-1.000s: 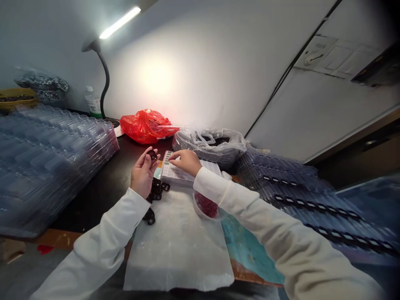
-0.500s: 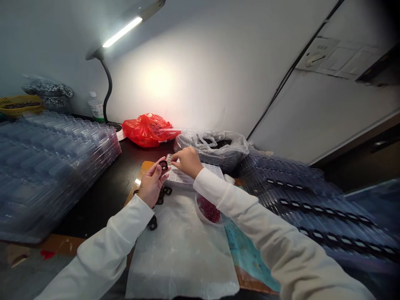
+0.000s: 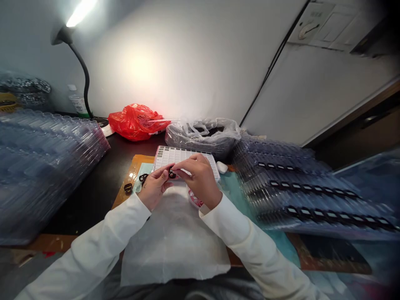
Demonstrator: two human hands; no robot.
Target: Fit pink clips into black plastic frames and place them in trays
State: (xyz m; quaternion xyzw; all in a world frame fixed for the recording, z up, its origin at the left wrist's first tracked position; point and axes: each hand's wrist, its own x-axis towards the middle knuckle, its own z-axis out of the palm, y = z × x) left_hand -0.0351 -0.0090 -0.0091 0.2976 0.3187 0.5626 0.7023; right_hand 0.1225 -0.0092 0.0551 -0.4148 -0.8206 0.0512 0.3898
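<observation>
Clear plastic trays (image 3: 46,175) are stacked at the far left, a lit lamp (image 3: 85,79) behind them. Next come a loose black piece (image 3: 128,188) and, farther back, a red bag (image 3: 136,123). The person's left hand (image 3: 153,189) pinches a small black frame (image 3: 171,173) between thumb and fingers, near the front edge of a white gridded tray (image 3: 170,155). The right hand (image 3: 201,179) meets that frame with thumb and forefinger drawn close; whether they grip it or something tiny cannot be told. Beside that wrist, partly hidden, sits a bowl (image 3: 188,196) of pinkish bits (image 3: 195,200). Farther right, more trays (image 3: 259,193) carry rows of black pieces (image 3: 315,189).
</observation>
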